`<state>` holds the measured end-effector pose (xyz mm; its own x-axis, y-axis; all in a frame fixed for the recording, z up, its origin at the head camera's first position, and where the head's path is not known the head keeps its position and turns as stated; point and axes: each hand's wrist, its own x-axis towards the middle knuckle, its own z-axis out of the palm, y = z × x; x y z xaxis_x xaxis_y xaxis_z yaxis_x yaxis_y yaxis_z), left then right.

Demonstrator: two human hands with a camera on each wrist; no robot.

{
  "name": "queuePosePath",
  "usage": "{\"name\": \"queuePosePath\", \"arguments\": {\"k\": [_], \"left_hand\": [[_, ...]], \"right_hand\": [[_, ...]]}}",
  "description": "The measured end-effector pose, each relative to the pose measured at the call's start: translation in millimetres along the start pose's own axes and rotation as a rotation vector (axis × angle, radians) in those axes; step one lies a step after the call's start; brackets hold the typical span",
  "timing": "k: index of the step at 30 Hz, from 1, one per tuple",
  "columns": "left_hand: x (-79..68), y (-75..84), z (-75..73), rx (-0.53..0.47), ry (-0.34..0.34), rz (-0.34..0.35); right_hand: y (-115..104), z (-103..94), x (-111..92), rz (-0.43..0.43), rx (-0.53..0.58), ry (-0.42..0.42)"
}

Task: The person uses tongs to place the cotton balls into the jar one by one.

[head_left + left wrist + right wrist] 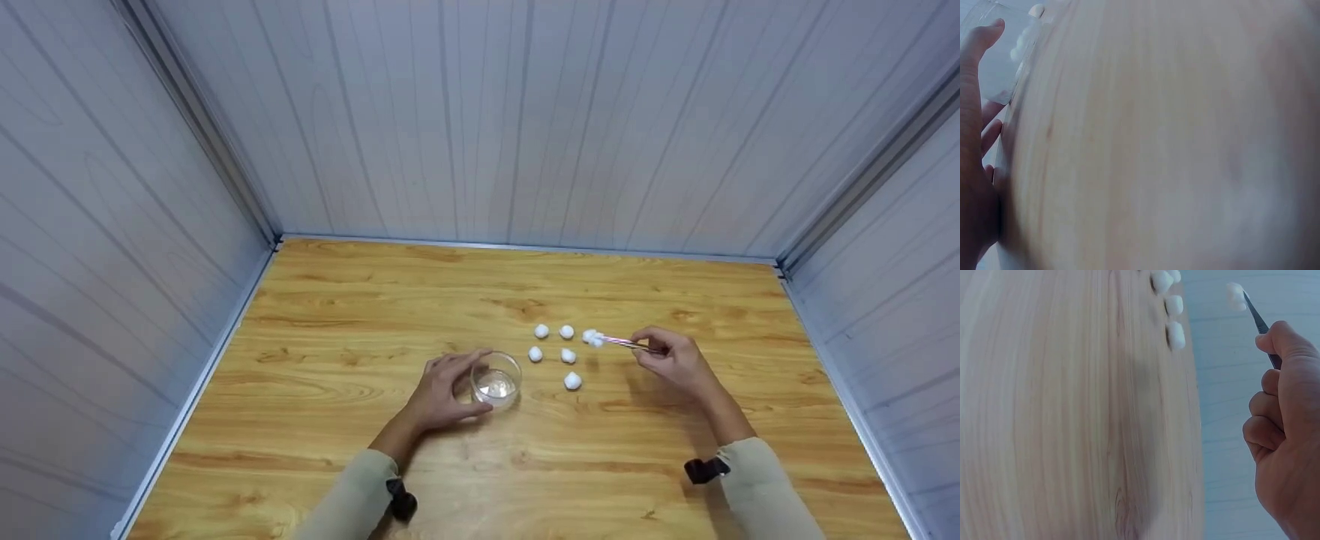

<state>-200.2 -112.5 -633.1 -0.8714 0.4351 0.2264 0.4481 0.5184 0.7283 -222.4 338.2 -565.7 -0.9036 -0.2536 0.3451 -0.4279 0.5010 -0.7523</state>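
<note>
My left hand [444,394] holds a clear glass bowl [517,373], thumb at its near side and fingers at its far side. In the left wrist view, the thumb lies across the see-through wall of the bowl [1002,67]. To the right, my right hand [675,362] pinches a pair of tweezers [622,342] between thumb and fingers. White cotton balls [573,381] lie on the table between the two hands. The tweezer tips grip a cotton ball [1235,296], which shows raised above the table in the right wrist view; in the head view it overlaps another white ball.
The wood-patterned table [360,300] is bounded by a pale panelled wall [480,135] at the back and by walls at left and right. Several cotton balls [541,331] stand in loose rows close to the right of the bowl.
</note>
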Motion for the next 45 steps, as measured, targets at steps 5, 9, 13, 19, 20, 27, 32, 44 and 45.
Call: {"name": "queuePosePath", "arguments": {"k": [5, 9, 13, 19, 20, 27, 32, 44, 45], "left_hand": [[-1.4, 0.9, -0.6, -0.001, -0.009, -0.008], [-0.5, 0.5, -0.2, -0.003, -0.008, -0.003], [1.2, -0.6, 0.4, -0.008, -0.007, 0.001], [1.5, 0.0, -0.7, 0.004, -0.009, 0.002], [1.5, 0.5, -1.1, 0.004, -0.009, 0.003], [1.5, -0.4, -0.1, -0.005, -0.007, 0.002], [1.0, -1.3, 0.2, -0.006, -0.008, 0.0], [1.1, 0.0, -0.7, -0.011, -0.018, -0.008], [1.0, -0.1, -0.7, -0.009, -0.019, -0.008]], "right_hand": [[-4.9, 5.3, 4.6, 0.046, -0.011, -0.02], [-9.5, 9.3, 7.7, 0.045, -0.013, -0.034], [-15.2, 12.7, 9.1, 0.045, 0.005, -0.033], [-22.3, 17.9, 11.7, 0.046, 0.027, -0.04], [-23.4, 18.8, 12.1, 0.051, 0.027, -0.046], [-32.0, 25.9, 14.0, 0.037, 0.029, -0.073], [-35.5, 31.1, 16.2, 0.007, 0.045, -0.074], [-44.1, 41.3, 20.3, -0.053, 0.079, -0.086], [-45.4, 42.0, 20.8, -0.049, 0.08, -0.088]]}}
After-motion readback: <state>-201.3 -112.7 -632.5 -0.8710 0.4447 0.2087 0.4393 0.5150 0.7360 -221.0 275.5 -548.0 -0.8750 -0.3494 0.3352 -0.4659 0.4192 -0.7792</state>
